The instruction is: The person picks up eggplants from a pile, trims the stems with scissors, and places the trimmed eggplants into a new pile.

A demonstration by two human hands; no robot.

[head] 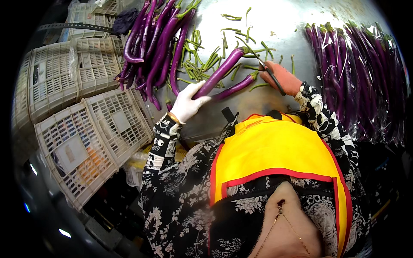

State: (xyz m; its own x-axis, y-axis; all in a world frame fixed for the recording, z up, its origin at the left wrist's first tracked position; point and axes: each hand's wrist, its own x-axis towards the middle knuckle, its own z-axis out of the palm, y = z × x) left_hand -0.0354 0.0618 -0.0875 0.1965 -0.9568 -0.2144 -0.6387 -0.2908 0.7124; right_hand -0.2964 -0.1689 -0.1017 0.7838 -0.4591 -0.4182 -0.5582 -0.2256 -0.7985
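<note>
A long purple eggplant (223, 71) is gripped near its lower end by my left hand (188, 101), which wears a white glove. My right hand (281, 78), in an orange glove, grasps a pair of scissors (255, 55). The blades lie at the green stem of the held eggplant, up and to the right. Beneath it on the metal table (211, 121) rests another eggplant (240, 86), partly covered by my left hand's side. Cut green stems (195, 69) are scattered around both eggplants.
Uncut eggplants (164, 42) with long stems are heaped at the upper left. Plastic-wrapped eggplants (350, 77) lie in a row at the right. White slatted plastic crates (93, 138) stand along the left side of the table. A dark cloth (125, 21) sits beside the heap.
</note>
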